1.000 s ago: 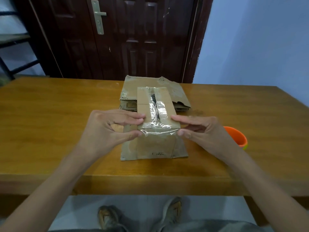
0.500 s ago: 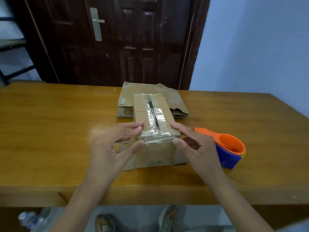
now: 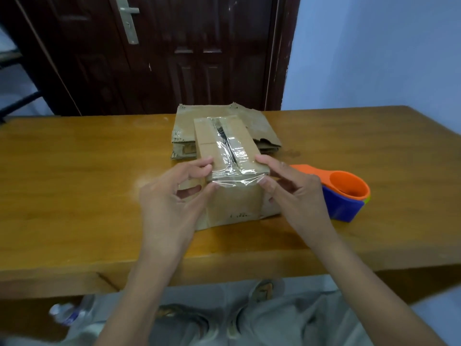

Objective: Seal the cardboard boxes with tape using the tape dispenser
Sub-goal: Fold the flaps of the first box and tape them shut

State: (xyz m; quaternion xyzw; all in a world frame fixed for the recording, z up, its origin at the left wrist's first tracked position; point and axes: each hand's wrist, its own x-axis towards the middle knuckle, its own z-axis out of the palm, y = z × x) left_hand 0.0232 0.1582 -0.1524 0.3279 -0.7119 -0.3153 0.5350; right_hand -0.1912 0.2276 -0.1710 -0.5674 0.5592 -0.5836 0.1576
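A small brown cardboard box (image 3: 234, 203) stands on the wooden table (image 3: 74, 196), with clear tape (image 3: 228, 156) running along its top seam and folding over the near edge. My left hand (image 3: 172, 203) pinches the box's near left corner, thumb and fingers on the tape end. At the near right corner my right hand (image 3: 296, 193) presses thumb and forefinger against the box. An orange and blue tape dispenser (image 3: 341, 193) lies on the table just right of my right hand, untouched.
Flattened cardboard (image 3: 259, 128) lies stacked behind the box, and another flat piece sits under it. A dark door (image 3: 174, 53) and a blue wall stand beyond the table. A plastic bottle (image 3: 67, 313) lies on the floor below the table edge.
The view has tilted down and drawn closer, bringing the tape dispenser into sight. Both hands stay at the box's near corners, fingers shifted slightly along the tape end.
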